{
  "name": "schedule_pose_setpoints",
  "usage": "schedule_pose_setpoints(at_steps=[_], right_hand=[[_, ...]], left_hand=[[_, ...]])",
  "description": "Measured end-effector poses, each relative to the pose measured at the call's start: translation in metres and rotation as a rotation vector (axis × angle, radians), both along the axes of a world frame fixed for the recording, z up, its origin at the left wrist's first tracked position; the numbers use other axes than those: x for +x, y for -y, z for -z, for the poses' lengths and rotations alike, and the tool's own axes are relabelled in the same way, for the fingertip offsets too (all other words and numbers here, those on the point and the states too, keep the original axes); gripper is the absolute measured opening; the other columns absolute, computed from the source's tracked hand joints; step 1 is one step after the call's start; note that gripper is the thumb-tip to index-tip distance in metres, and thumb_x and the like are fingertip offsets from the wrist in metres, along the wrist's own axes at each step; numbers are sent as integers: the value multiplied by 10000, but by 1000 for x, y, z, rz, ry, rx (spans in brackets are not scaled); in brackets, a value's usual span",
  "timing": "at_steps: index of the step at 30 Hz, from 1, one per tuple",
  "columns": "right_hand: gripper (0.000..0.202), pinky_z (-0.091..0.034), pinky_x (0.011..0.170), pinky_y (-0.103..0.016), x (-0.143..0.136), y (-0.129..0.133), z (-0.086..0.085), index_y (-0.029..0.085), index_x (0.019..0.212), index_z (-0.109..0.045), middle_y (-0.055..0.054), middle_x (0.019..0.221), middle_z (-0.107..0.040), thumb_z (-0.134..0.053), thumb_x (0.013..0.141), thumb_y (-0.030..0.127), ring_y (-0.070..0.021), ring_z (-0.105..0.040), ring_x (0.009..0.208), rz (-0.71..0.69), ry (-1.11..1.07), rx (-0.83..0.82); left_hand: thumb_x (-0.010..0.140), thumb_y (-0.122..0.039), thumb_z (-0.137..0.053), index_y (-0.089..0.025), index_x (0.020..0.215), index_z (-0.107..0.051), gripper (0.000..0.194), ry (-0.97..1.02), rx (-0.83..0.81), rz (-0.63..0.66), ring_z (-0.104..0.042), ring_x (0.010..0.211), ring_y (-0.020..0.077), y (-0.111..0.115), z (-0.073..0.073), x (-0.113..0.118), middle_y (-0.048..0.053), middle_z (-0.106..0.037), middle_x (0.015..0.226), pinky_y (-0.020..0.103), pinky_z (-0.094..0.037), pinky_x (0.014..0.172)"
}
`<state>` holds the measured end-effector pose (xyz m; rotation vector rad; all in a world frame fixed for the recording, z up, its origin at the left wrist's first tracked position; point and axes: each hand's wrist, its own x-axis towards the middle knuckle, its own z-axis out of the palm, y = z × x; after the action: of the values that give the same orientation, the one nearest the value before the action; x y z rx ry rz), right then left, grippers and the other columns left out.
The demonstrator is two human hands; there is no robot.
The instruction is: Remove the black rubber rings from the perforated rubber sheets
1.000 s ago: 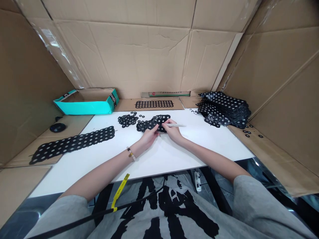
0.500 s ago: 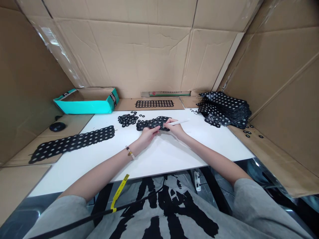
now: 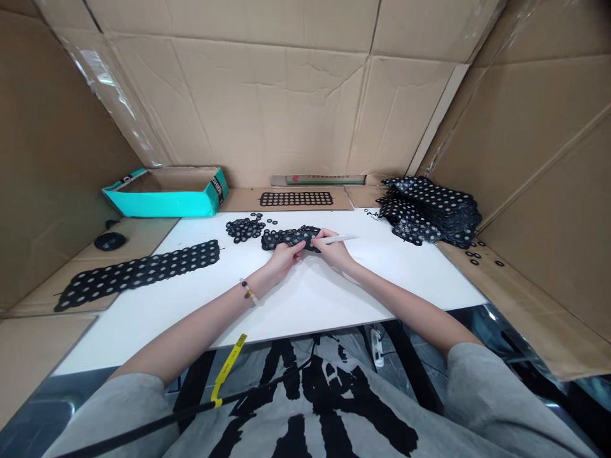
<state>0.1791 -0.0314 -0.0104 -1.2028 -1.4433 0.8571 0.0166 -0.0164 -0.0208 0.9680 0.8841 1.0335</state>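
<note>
At the middle of the white table, my left hand (image 3: 285, 257) pinches the near edge of a black sheet of joined rubber rings (image 3: 281, 237). My right hand (image 3: 334, 250) is closed round a white pen-like tool (image 3: 340, 238), its tip end at the sheet's right part and hidden by the fingers. Just left of the sheet lies a heap of loose black rings (image 3: 244, 229). A long black perforated sheet (image 3: 143, 270) rests flat at the left, partly on cardboard. Behind my hands, a smaller ring sheet (image 3: 296, 198) lies on the cardboard.
A thick stack of black perforated sheets (image 3: 432, 210) stands at the back right, with several stray rings (image 3: 473, 254) beside it. A turquoise box (image 3: 167, 202) sits at the back left near a round black object (image 3: 110, 241). Cardboard walls (image 3: 238, 95) enclose the table (image 3: 382, 286).
My right hand has shifted slightly left, and the tool has tilted flatter. The sheet's right end appears to have moved in under the fingers. My left hand stays almost in place.
</note>
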Motion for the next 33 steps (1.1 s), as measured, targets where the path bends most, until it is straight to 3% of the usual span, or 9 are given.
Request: schedule_pose_setpoints(at_steps=[9,16,22,28,33], right_hand=[[228,-311,551,-254,0,-2,0,204,613,-487,37,569,-471,-621,698,367,-123,-405,572,32,-88,-54],[210,-334,578,-255,-7,5,5,206,657,-465,37,597,-483,-573,753,359,-132,-439,599,14,-10,27],[189,-361,601,-269,-7,-4,15,213,669,-462,28,609,-509,-552,772,343,-147,-473,616,8,58,68],[256,-389,605,-262,7,-13,8,199,660,-531,24,635,-540,-666,694,413,-132,-480,619,-24,-225,-14],[325,-449,656,-266,11,-12,0,197,630,-504,22,678,-563,-760,598,394,-129,-523,669,-57,-551,-146]], left_hand=[[577,-373,-855,-131,580,-596,355,-18,-1,33,-386,500,85,-3,2,0,-5,-492,521,257,-259,495],[571,-340,-856,-129,566,-572,354,7,0,3,-392,507,77,0,3,1,-21,-494,523,255,-284,523],[621,-348,-835,-129,528,-578,350,-47,-3,28,-404,516,85,3,-1,2,0,-520,512,258,-296,527],[659,-300,-819,-109,643,-617,279,89,-55,-24,-499,543,91,-1,-1,3,7,-569,567,233,-353,536],[710,-213,-773,-100,766,-675,160,177,-112,-35,-624,676,146,3,-8,4,80,-697,752,252,-460,616]])
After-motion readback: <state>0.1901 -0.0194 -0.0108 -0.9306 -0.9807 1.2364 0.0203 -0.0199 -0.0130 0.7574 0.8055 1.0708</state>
